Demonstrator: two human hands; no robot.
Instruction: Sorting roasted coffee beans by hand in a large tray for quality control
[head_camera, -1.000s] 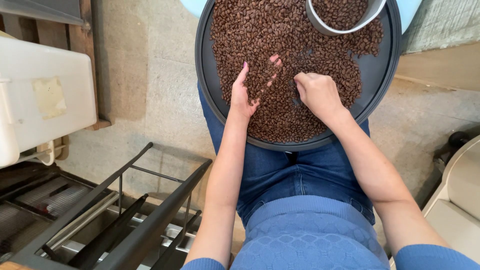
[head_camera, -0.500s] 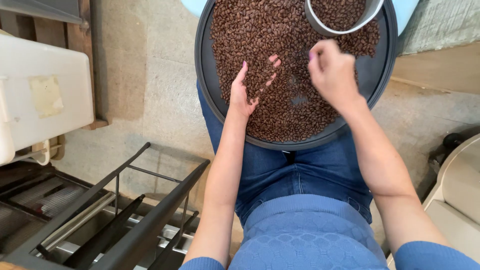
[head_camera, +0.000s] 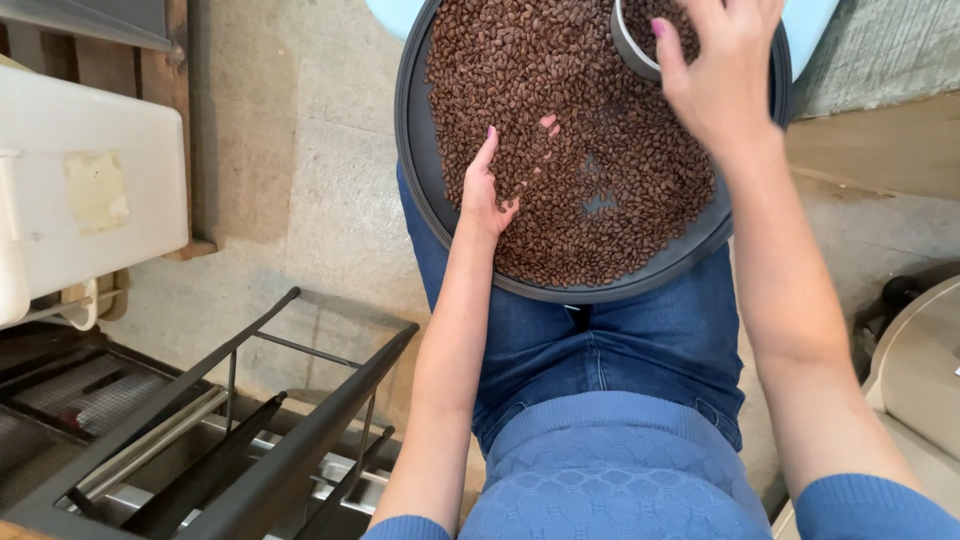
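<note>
Brown roasted coffee beans (head_camera: 560, 160) half bury the open left hand (head_camera: 490, 185), fingers pointing forward. Right hand (head_camera: 722, 70) hides the grey metal bowl (head_camera: 630, 45); its grip I cannot tell. Round dark tray (head_camera: 415, 170) is cut off above.

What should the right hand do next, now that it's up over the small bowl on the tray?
Probably open the fingers and let whatever was picked drop. The right hand hangs right over the small grey bowl, which already holds beans, at the far edge of the round tray. Whether it holds a bean cannot be seen. The left hand lies in the roasted beans.
</note>
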